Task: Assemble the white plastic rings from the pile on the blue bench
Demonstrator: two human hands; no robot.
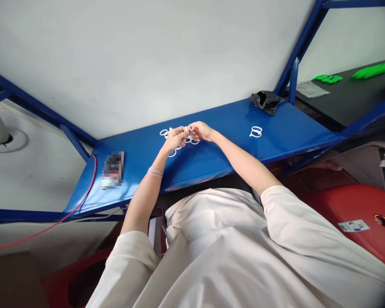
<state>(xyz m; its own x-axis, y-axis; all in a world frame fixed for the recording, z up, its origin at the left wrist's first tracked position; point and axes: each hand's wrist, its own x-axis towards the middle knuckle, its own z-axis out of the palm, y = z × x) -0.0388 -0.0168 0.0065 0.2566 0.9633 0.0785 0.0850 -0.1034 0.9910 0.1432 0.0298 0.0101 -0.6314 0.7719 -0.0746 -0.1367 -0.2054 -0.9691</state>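
L hand (176, 139) & R hand (201, 131) meet above blue table (211, 159) — fingertips of both pinched nearly closed on small white piece (187, 128). Black bag (271, 105) at table's far R corner, contents can't tell. Loose white rings (165, 133) on table just beside/under hands — ring pair (256, 131) nearer table's R end.

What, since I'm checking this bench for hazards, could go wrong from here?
Loose white rings lie around the left hand and right hand, so a stray movement might scatter them. The separate rings at right could be overlooked. The red cable crosses the left end of the blue table; a snag might drag it.
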